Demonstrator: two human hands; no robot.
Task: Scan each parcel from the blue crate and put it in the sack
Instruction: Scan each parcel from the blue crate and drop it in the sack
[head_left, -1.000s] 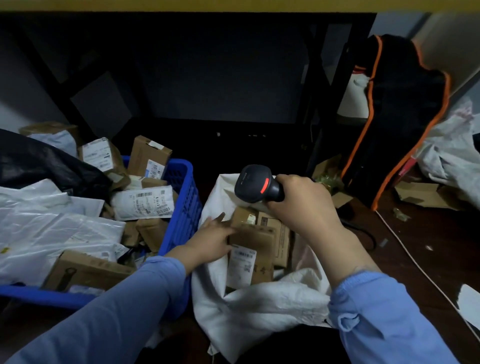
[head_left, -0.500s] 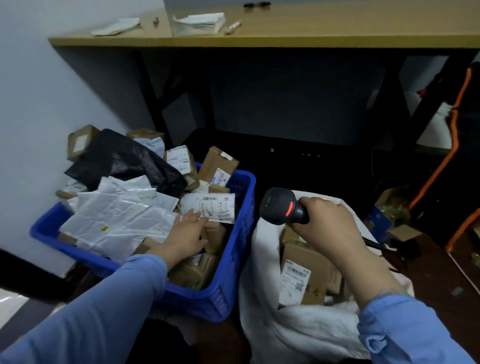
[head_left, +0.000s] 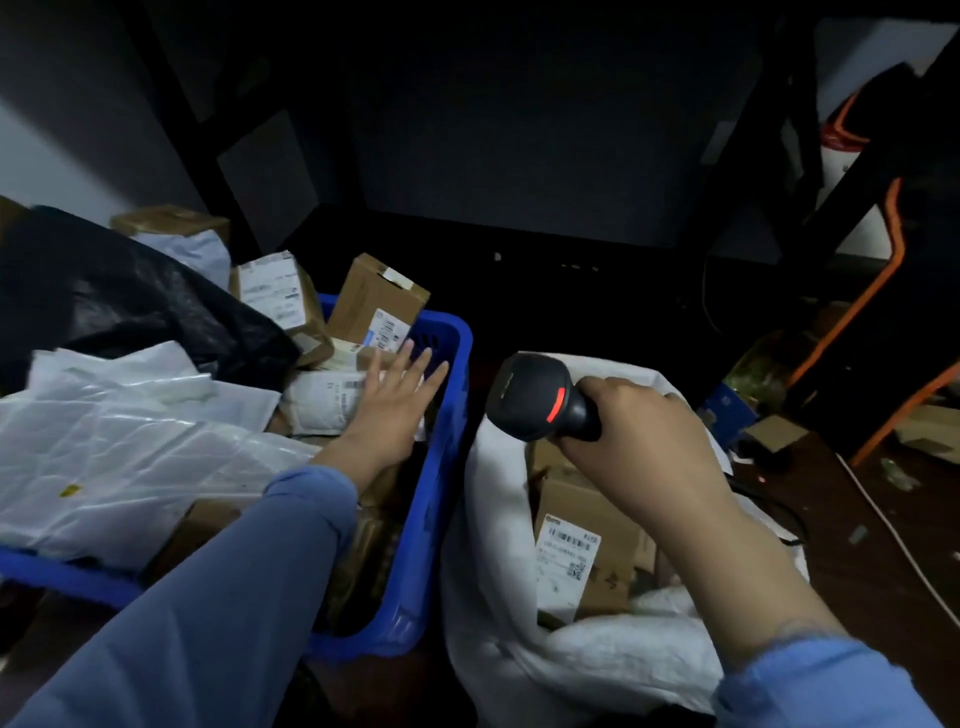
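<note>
Left hand (head_left: 400, 395): fingers straight and spread, holding nothing, palm down over the blue crate (head_left: 447, 519). The fingertips point to 1 o'clock. Whether the palm presses the parcel beneath or hovers just above it cannot be told.

Right hand (head_left: 644, 431): fingers wrapped around the grip of the scanner (head_left: 540, 400), held above the mouth of the sack (head_left: 488, 545), at 3 o'clock from the left hand. A red light shows on the scanner's neck.

Step in hand, by judgement: choosing the next parcel; no scan is under way. The likely candidate is the white parcel (head_left: 322, 400), lying just at 9 o'clock of the left palm and partly under it, in the far end of the crate. Its long axis runs roughly 9 to 3 o'clock and its label faces up.

The scanner's long axis runs from grip at 4 o'clock to head at 10 o'clock, the head towards the crate.

The next move calls for the fingers to close on the parcel, lift it clear of the brown carton (head_left: 374, 301) at 12 o'clock, and present the barcode to the scanner head.
</note>
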